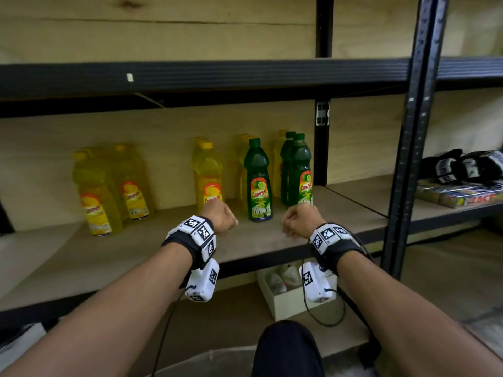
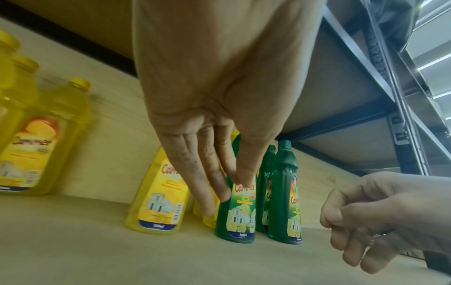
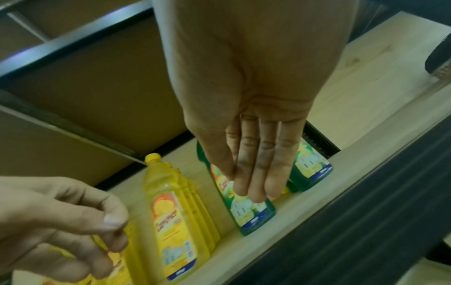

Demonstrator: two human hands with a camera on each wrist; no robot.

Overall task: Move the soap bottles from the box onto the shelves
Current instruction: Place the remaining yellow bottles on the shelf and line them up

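Far-left bottles: yellow soap bottles (image 1: 98,194) stand upright in a loose cluster on the wooden shelf (image 1: 258,240), back toward the wall panel.
Centre-left bottles: a front-to-back row of yellow bottles (image 1: 208,176) stands upright behind the left hand; labels face forward.
Left hand (image 1: 221,217): held above the shelf board in front of the yellow row, holding nothing. In its own wrist view the fingers (image 2: 207,173) run down pressed side by side; seen from the right wrist they are loosely bent, thumb near the forefinger, with nothing between them.
Front green bottle (image 1: 258,180): upright on the shelf between the two hands, further back than both, touching neither.
Right hand (image 1: 299,220): held above the shelf's front part, empty. Its wrist view shows the fingers (image 3: 258,169) together and pointing down; the left wrist view shows them loosely curled.
Right green bottles (image 1: 298,170): a pair, upright, just beside the black upright post (image 1: 322,142), with yellow bottles behind them.
Lower level: an open white box (image 1: 288,297) sits below the shelf; its contents are too indistinct to name.
Neighbouring bay: dark wrist units (image 1: 462,165) lie on flat packets (image 1: 462,195).
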